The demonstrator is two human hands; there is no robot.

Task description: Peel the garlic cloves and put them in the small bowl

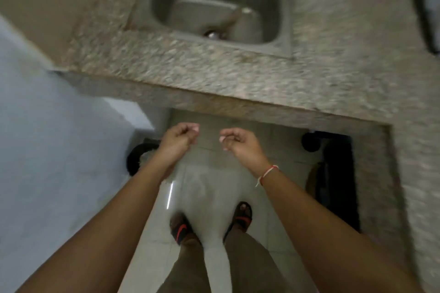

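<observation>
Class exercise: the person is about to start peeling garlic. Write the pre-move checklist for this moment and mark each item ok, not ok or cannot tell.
1. Garlic in view: not ok, none shows.
2. Small bowl in view: not ok, none on the counter.
3. Left hand free: ok, fingers loosely curled, nothing seen in them.
4. Right hand free: ok, loosely curled, nothing seen.
5. Hands over the work surface: not ok, both hang in front of the counter edge, above the floor.
6. Sink clear: cannot tell, blurred.
</observation>
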